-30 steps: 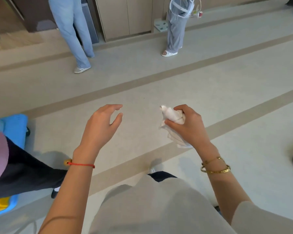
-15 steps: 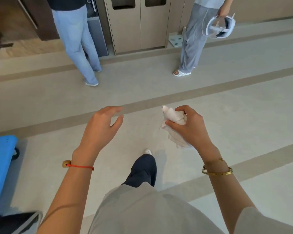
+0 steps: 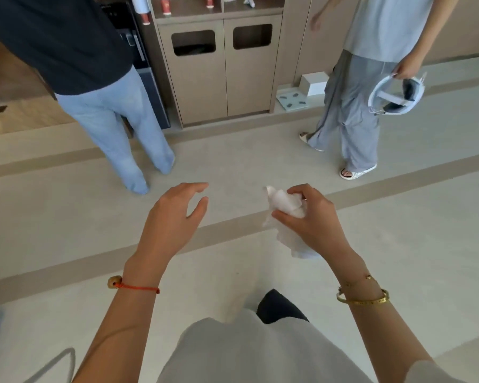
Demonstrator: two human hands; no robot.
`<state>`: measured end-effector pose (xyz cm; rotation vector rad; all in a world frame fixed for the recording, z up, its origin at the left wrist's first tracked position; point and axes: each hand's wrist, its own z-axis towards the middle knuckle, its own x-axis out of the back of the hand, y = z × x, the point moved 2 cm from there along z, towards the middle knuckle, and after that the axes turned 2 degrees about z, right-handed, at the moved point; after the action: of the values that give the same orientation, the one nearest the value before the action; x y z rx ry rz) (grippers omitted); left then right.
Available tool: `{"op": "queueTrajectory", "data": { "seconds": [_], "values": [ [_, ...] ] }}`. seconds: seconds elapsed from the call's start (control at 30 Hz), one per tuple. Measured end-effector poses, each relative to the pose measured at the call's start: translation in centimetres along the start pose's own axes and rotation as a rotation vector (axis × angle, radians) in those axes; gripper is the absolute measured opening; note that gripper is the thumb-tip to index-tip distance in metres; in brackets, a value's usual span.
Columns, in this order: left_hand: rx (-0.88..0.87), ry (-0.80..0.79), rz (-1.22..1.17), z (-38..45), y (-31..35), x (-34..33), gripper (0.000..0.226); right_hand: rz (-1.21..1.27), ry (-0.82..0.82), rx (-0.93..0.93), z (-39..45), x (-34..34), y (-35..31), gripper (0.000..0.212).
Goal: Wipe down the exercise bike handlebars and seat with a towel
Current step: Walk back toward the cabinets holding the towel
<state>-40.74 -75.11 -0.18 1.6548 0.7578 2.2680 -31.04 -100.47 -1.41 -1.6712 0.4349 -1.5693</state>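
My right hand [image 3: 310, 219] grips a crumpled white towel [image 3: 285, 205] in front of me, with a loose end hanging below the fist. My left hand [image 3: 174, 217] hovers a short way to the left of it, fingers relaxed and slightly curved, holding nothing. Both hands are held out above the pale floor. No exercise bike, handlebar or seat is in view.
A person in blue jeans [image 3: 116, 128] stands ahead on the left. Another in grey trousers [image 3: 351, 117] stands ahead on the right, holding a white headset [image 3: 396, 95]. Between them is a beige cabinet with two bin openings [image 3: 221, 67]. A white box [image 3: 314, 84] sits beside it.
The view has advanced and tilted up toward the cabinet and the two people. The blue object at the left has left the view. My hands keep the same pose.
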Motion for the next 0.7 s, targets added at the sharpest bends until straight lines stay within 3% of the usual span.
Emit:
{"op": "queueTrajectory", "data": {
  "seconds": [0.37, 0.7],
  "values": [
    [0.142, 0.115, 0.014, 23.4, -4.3, -4.6, 0.03, -0.02, -0.117, 0.159, 28.4, -2.3, 0.9, 0.053],
    [0.351, 0.291, 0.099, 32.7, -12.3, -1.4, 0.03, 0.011, -0.363, 0.328, 45.0, -10.6, -5.4, 0.052]
  ]
}}
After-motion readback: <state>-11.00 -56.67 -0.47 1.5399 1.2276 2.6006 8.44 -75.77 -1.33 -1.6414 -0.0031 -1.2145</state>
